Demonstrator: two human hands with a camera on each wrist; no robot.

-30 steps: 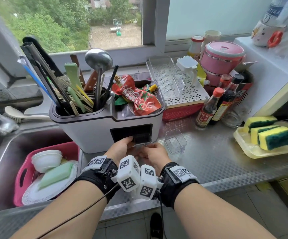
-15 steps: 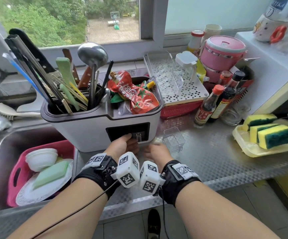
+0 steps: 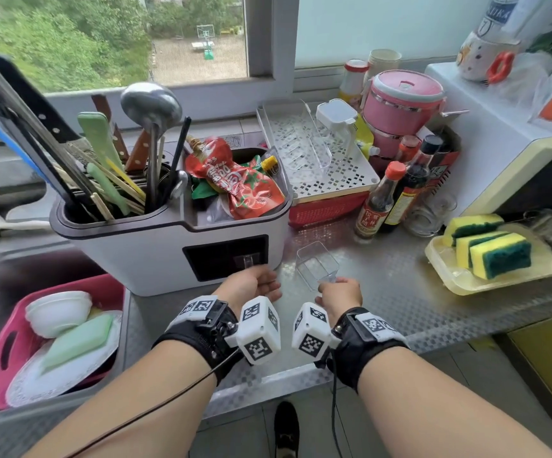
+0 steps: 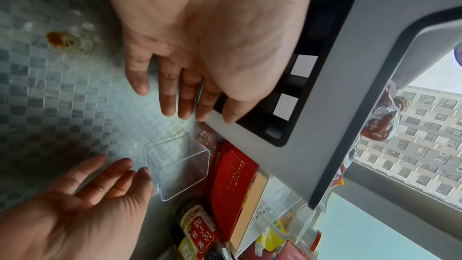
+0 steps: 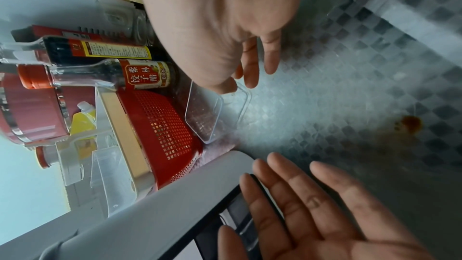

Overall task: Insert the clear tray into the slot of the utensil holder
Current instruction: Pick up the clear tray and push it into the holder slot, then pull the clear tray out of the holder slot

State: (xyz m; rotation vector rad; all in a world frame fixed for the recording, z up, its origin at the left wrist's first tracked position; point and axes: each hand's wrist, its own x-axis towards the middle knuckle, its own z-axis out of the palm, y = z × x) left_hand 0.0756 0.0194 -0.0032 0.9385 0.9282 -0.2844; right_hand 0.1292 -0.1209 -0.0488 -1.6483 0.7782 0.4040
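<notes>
Since half a second ago, drawn back from the dark slot (image 3: 226, 257) of the utensil holder (image 3: 155, 256): left hand (image 3: 251, 284) now just below it with fingers (image 4: 186, 96) straight and holding nothing, right hand (image 3: 340, 292) moved right to the clear tray (image 3: 317, 264). Tray upright on the desk (image 3: 400, 292) just right of the holder, open side up, long axis running away from the person. Only in the wrist views: right fingers (image 5: 251, 66) loosely extended at the tray's near rim, whether actually touching it not clear.
</notes>
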